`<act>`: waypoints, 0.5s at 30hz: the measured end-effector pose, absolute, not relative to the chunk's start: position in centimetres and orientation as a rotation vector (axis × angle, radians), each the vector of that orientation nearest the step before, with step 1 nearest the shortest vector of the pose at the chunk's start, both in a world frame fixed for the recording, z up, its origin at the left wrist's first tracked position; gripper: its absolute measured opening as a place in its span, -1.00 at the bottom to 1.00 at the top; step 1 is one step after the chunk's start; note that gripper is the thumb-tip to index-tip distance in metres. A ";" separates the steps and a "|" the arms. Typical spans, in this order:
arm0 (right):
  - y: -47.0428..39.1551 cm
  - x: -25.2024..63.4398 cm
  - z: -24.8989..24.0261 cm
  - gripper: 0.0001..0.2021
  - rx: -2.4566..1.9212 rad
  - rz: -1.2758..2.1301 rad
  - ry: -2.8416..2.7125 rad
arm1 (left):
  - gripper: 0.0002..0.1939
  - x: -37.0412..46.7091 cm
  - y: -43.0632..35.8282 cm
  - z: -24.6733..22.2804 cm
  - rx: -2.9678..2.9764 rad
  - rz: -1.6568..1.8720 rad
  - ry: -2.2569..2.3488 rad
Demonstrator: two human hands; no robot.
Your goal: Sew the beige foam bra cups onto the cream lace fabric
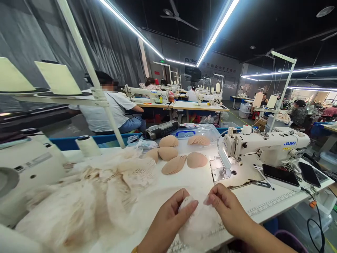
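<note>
A piece of thin white fabric [200,223] hangs between my two hands above the front of the sewing table. My left hand [175,212] is closed on its upper left part, thumb on top. Opposite it, my right hand [228,207] pinches the fabric's upper right edge between thumb and fingers. Beyond the hands lie several fanned stacks of beige oval pads [173,164]. To the left spreads a large heap of sheer cream fabric [86,200], which continues toward my hands. The sewing machine [263,147] stands to the right, its needle area lit.
Scissors [260,183], a black phone [280,174] and a ruler strip [271,203] lie on the right of the table. A clear plastic lid [207,130] is behind the pads. Thread cones [88,146] and a stand pole [89,70] rise at left. Co-workers sit farther back.
</note>
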State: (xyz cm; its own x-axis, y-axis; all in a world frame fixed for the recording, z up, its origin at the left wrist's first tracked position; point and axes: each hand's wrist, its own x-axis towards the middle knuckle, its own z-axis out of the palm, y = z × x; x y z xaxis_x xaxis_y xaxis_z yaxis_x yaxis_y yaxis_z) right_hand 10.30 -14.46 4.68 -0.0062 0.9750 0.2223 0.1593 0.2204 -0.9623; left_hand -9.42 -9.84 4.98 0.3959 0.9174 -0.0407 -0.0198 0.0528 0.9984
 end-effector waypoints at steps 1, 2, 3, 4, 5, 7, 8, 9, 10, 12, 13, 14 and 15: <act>-14.6 10.0 4.8 -0.50 -1.131 0.972 -1.361 | -0.30 -9.3 -9.9 5.0 1.326 0.883 0.920; -14.7 9.7 4.8 -0.48 -1.100 1.013 -1.305 | -0.27 -9.2 -9.9 4.9 1.343 0.881 0.930; -14.8 9.4 4.9 -0.47 -1.065 1.075 -1.251 | -0.26 -9.1 -9.9 4.9 1.367 0.868 0.933; -14.8 9.2 4.8 -0.46 -1.025 1.154 -1.197 | -0.25 -9.1 -9.7 4.8 1.397 0.845 0.931; -14.6 9.1 4.7 -0.46 -0.984 1.239 -1.145 | -0.25 -9.2 -9.4 4.9 1.438 0.814 0.924; -14.0 9.2 4.2 -0.42 -0.929 1.365 -1.053 | -0.27 -9.6 -8.2 5.3 1.573 0.738 0.914; -13.5 9.4 3.8 -0.39 -0.924 1.384 -1.033 | -0.31 -9.9 -7.4 5.6 1.690 0.704 0.930; -12.8 9.7 3.4 -0.39 -0.936 1.371 -1.030 | -0.37 -10.3 -6.3 6.1 1.828 0.683 0.969; -12.1 10.2 3.0 -0.39 -0.965 1.336 -1.042 | -0.44 -10.6 -5.1 6.7 1.962 0.684 1.027; -10.5 11.2 2.2 -0.43 -1.068 1.248 -1.101 | -0.59 -11.3 -2.3 7.8 2.161 0.749 1.179; -9.8 11.8 1.8 -0.44 -1.124 1.214 -1.132 | -0.65 -11.6 -0.8 8.2 2.198 0.796 1.259; -9.1 12.4 1.4 -0.45 -1.168 1.196 -1.151 | -0.72 -11.8 0.6 8.4 2.208 0.828 1.331; -8.5 12.9 1.1 -0.45 -1.193 1.199 -1.156 | -0.77 -11.9 1.9 8.5 2.199 0.843 1.400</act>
